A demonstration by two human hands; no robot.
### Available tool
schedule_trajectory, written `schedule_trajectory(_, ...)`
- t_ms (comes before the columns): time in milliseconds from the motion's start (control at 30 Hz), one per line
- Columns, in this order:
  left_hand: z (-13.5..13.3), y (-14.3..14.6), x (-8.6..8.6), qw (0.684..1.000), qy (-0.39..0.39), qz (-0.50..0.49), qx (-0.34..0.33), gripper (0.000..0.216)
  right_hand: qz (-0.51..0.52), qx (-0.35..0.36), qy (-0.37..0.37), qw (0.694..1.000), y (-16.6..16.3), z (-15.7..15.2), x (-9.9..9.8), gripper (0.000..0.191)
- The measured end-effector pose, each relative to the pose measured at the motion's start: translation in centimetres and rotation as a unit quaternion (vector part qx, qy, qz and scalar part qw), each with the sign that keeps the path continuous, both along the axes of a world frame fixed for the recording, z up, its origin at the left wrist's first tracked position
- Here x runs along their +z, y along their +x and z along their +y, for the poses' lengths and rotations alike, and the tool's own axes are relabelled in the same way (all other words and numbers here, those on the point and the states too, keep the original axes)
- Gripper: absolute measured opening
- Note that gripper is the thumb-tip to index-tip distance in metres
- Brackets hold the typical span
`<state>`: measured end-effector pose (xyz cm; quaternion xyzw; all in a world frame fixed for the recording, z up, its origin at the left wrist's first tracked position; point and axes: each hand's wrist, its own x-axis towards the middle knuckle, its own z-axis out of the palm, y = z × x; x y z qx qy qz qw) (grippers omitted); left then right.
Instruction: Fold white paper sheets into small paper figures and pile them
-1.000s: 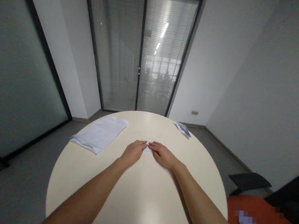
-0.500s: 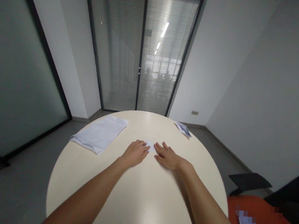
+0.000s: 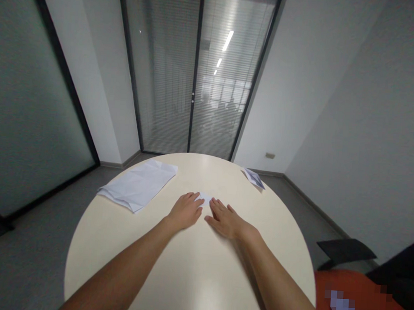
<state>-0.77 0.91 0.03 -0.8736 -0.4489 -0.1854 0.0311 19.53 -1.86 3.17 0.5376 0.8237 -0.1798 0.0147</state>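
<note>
A small piece of white paper (image 3: 204, 200) lies on the round cream table (image 3: 193, 266), between my two hands. My left hand (image 3: 186, 211) rests on the paper's left side with its fingers stretched out and holds it down. My right hand (image 3: 226, 219) lies palm down at the paper's right edge, fingers extended and thumb apart, fingertips touching or very close to it. Part of the paper is hidden under my left fingers, so its full shape does not show.
A stack of creased white sheets (image 3: 140, 183) lies at the table's far left. A folded paper (image 3: 253, 178) with a dark print sits near the far right edge. At the lower right stands an orange chair (image 3: 356, 286) with a black armrest (image 3: 346, 250).
Both hands and the small paper have shifted slightly to the left. My right hand has slid a little farther left than my left hand. The other papers stay put.
</note>
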Motion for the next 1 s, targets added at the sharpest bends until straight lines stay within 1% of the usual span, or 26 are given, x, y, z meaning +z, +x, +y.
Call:
schedule_trajectory(100, 0.1, -0.1, -0.1, 1.0, 0.005, -0.002, -0.011, 0.034, -0.002, -0.03, 0.019, 0.999, 0.9, 0.4, 0.0, 0.076)
schedule_trajectory(200, 0.1, -0.1, 0.1, 1.0, 0.013, -0.015, -0.019, 0.032, 0.006, -0.032, 0.054, 0.998, 1.4, 0.6, -0.1, 0.071)
schedule_trajectory(333, 0.1, -0.1, 0.5, 1.0, 0.011, -0.025, -0.01, 0.033, 0.03, 0.01, 0.122, 0.992, 1.5, 1.0, -0.5, 0.06)
schedule_trajectory(433, 0.1, -0.1, 0.4, 1.0, 0.012, -0.024, 0.008, 0.033, 0.057, 0.058, 0.145, 0.986, 1.4, 1.3, -0.7, 0.053)
schedule_trajectory(500, 0.2, -0.1, 0.2, 1.0, 0.012, -0.025, 0.012, 0.032, 0.068, 0.076, 0.146, 0.984, 1.3, 1.5, -0.8, 0.052)
schedule_trajectory(600, 0.4, -0.2, 0.1, 0.999, -0.008, -0.032, 0.004, 0.033, 0.07, 0.081, 0.133, 0.985, 1.3, 1.5, -0.7, 0.05)
schedule_trajectory(700, 0.7, -0.3, 0.0, 0.999, -0.027, -0.039, -0.003, 0.035, 0.063, 0.073, 0.12, 0.988, 1.5, 1.6, -0.4, 0.048)
schedule_trajectory(867, 0.9, -0.6, -0.3, 0.999, -0.041, -0.025, 0.012, 0.045, 0.039, 0.048, 0.116, 0.991, 1.8, 1.8, -0.1, 0.043)
schedule_trajectory(933, 1.0, -0.7, -0.6, 0.998, -0.051, -0.025, 0.014, 0.047, 0.041, 0.045, 0.12, 0.991, 1.7, 1.6, -0.2, 0.044)
schedule_trajectory(1000, 1.0, -0.7, -0.7, 0.998, -0.056, -0.029, 0.012, 0.048, 0.052, 0.057, 0.125, 0.989, 1.4, 1.4, -0.5, 0.048)
